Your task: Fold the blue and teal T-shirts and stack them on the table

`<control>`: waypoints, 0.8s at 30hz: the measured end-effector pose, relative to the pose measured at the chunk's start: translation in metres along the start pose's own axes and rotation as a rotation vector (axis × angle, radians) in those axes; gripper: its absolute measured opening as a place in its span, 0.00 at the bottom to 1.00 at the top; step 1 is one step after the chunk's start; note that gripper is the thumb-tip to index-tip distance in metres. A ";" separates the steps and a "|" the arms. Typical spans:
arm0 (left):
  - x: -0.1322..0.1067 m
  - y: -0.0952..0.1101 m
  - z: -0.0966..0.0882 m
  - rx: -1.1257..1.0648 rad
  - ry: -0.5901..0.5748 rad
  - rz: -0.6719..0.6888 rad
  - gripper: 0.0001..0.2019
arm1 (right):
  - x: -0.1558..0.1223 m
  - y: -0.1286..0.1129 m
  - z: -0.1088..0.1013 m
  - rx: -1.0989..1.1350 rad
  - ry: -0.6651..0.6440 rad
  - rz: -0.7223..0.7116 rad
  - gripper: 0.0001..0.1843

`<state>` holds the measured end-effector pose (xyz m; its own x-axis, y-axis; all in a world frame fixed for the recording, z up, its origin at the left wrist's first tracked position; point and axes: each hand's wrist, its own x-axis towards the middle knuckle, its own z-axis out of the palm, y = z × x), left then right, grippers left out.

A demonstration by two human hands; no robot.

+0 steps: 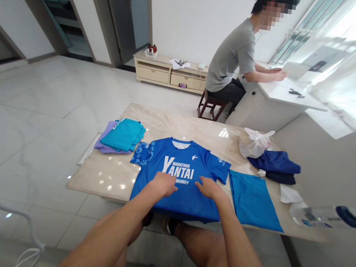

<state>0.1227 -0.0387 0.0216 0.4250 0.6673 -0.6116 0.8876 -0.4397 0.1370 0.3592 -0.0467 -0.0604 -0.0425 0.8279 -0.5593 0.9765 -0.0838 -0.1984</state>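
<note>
A blue short-sleeved T-shirt (168, 197) with white "Marathon Yantai" lettering lies spread face up on the marble-topped table (179, 127). Its collar points away from me, and its hem reaches the near edge. Over the middle of the chest, my left hand (165, 184) rests at the lettering, fingers loosely bent and holding nothing I can see. To the right of the print, my right hand (208, 187) touches the shirt with its fingers apart. Beside the right sleeve is a flat, folded teal cloth (255, 201).
Folded teal and purple garments (124, 134) are stacked at the left. At the right are a white plastic bag (255, 143), dark blue clothing (275, 163) and a clear bottle (328, 217) lying near the edge. Beyond, a person (233, 54) sits at a white desk.
</note>
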 end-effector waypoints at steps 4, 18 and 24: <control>0.001 0.001 0.000 0.036 -0.039 0.038 0.24 | 0.002 0.008 0.002 -0.004 0.010 0.004 0.31; 0.037 -0.054 0.027 -0.033 -0.095 0.030 0.36 | 0.010 0.000 0.005 -0.005 -0.004 -0.045 0.33; 0.050 -0.091 0.050 -0.069 -0.109 -0.085 0.42 | 0.016 0.004 0.014 0.009 -0.083 -0.004 0.36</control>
<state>0.0545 0.0046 -0.0604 0.3294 0.6294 -0.7039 0.9312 -0.3396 0.1320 0.3596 -0.0414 -0.0813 -0.0642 0.7793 -0.6233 0.9744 -0.0860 -0.2079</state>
